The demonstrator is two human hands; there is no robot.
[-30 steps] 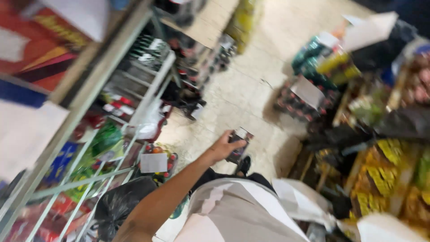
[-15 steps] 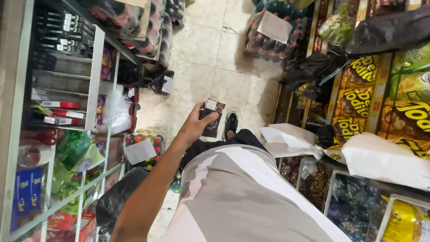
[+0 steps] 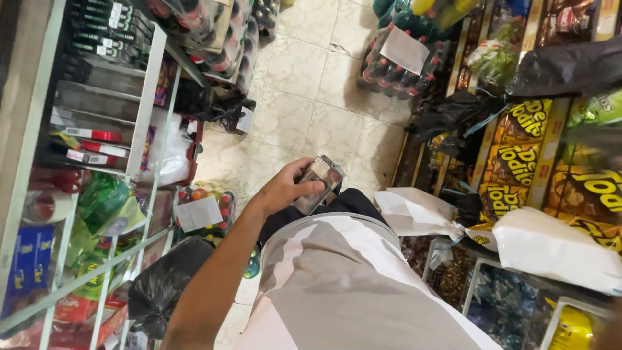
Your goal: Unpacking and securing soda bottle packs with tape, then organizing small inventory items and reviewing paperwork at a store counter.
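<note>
My left hand (image 3: 284,189) reaches out in front of my body and is closed around a small rectangular pack (image 3: 319,184) with a shiny clear wrap. It holds the pack above the pale tiled floor (image 3: 304,84) of a narrow shop aisle. My grey and white shirt (image 3: 350,285) fills the lower middle of the view. My right hand does not show anywhere.
A white wire shelf rack (image 3: 146,97) with boxes and packets stands on the left. A black plastic bag (image 3: 162,285) lies low beside it. Yellow snack bags (image 3: 525,162) and white sacks (image 3: 551,243) fill the right side. Wrapped bottle packs (image 3: 395,65) stand on the floor ahead.
The view has swung and steadied over the aisle, and the shelves now stand more upright. My left hand still holds the pack, about the same distance from my body.
</note>
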